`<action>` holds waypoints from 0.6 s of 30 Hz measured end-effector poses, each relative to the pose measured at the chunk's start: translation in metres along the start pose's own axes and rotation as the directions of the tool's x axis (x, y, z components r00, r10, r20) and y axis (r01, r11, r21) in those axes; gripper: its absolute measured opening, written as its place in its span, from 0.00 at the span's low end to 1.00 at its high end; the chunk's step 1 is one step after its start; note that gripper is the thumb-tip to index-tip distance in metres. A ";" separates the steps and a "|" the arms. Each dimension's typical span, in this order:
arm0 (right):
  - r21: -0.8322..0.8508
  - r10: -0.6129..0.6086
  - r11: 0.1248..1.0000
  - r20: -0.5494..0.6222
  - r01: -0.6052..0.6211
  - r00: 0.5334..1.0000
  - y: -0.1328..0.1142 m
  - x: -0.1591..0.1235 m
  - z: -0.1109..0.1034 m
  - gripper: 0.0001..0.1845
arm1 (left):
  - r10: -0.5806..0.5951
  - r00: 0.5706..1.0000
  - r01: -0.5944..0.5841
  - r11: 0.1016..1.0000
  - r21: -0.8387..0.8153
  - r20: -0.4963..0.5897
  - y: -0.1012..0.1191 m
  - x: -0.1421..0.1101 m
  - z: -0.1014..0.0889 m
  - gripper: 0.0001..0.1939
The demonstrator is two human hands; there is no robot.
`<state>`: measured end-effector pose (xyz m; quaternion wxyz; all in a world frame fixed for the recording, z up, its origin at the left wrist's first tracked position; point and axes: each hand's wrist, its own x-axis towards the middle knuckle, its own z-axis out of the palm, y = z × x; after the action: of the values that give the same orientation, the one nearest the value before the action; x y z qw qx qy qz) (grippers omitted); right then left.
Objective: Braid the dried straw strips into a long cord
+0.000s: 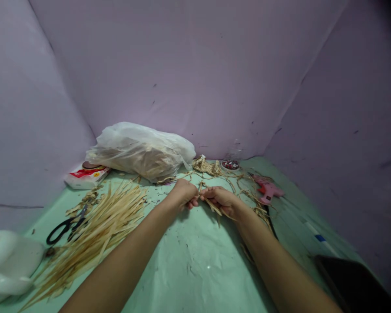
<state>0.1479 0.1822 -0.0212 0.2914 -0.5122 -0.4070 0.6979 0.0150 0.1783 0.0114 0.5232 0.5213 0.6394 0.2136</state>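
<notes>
My left hand [185,194] and my right hand [220,200] meet over the middle of the table, both closed on a thin cord of dried plant fibre [200,187]. The cord's upper end rises between my fingertips, while loose strip ends [214,208] hang below my right hand. More twisted cord [236,184] trails in loops across the table behind and to the right of my hands. A large bundle of flat, straw-coloured fibre strips [107,221] lies left of my left forearm. Much of what my left fingers grip is hidden.
Behind the bundle rests a white plastic bag [140,150] of fibre. Black-handled scissors [65,227] lie left, near a white plastic object [13,261]. A braided piece [206,166] and a clear jar of beads [230,164] stand at the back; a pink glue gun [269,190] lies right.
</notes>
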 end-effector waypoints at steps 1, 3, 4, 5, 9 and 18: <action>0.004 -0.009 1.000 0.016 0.008 1.000 0.001 0.001 -0.001 0.04 | -0.039 0.996 0.045 0.996 -0.073 0.077 -0.002 0.002 0.002 0.05; -0.001 -0.029 1.000 0.035 0.029 0.999 0.003 0.003 -0.002 0.03 | -0.063 0.982 0.093 0.982 -0.166 0.181 -0.006 0.004 0.004 0.05; -0.018 -0.041 0.999 0.038 0.042 0.998 0.004 0.004 -0.003 0.03 | -0.064 0.977 0.102 0.977 -0.185 0.201 -0.007 0.005 0.004 0.05; -0.048 -0.055 0.997 0.039 0.057 0.998 0.005 0.004 -0.004 0.02 | -0.061 0.978 0.098 0.978 -0.185 0.201 -0.009 0.005 0.004 0.05; -0.256 -0.175 0.952 -0.016 0.165 0.984 0.004 0.002 -0.002 0.02 | -0.029 0.996 0.032 0.999 -0.033 0.080 -0.013 0.009 0.004 0.04; -0.369 -0.297 0.892 -0.045 0.260 0.954 0.004 0.004 -0.002 0.03 | 0.060 0.998 -0.061 0.996 0.065 0.017 -0.017 0.013 0.006 0.03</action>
<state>0.1488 0.1842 -0.0274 0.3099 -0.5273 -0.5817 0.5362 0.0137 0.1822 -0.0100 0.5041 0.5588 0.6259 0.2044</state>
